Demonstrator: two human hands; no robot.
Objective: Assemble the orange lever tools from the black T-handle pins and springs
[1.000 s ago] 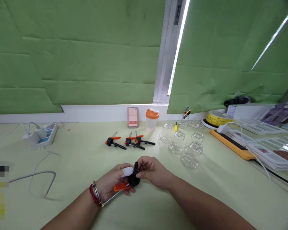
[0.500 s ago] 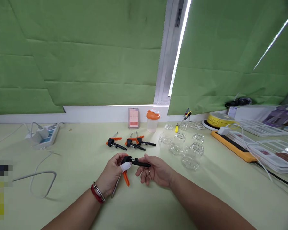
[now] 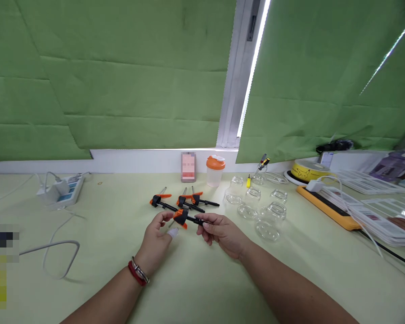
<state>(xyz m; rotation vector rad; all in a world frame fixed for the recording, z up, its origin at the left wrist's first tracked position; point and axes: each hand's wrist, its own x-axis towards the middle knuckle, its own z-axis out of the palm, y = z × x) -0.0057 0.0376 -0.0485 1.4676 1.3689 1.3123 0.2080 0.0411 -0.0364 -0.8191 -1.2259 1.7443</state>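
Observation:
My right hand (image 3: 224,233) pinches the dark handle end of a black-and-orange clamp-like tool (image 3: 181,217) with a slim metal rod. Its orange head points left, above the table. Close beside that head, my left hand (image 3: 158,238) has its thumb and fingers parted; a white wrap covers the thumb. Whether a left fingertip touches the rod I cannot tell. Just behind lie three similar tools: a left one (image 3: 158,201), a middle one (image 3: 186,202) and a right one (image 3: 202,200).
Several upturned clear glass jars (image 3: 268,225) stand to the right. Behind are a phone (image 3: 188,167) and an orange-lidded cup (image 3: 214,173). A white power strip (image 3: 67,193) sits left, an orange-edged one (image 3: 327,209) right. A cable (image 3: 69,243) loops on the table (image 3: 104,234).
The tool has turned so its orange head faces up, and moved slightly away from me. My left fingers have loosened from it; my right hand has closed on its handle.

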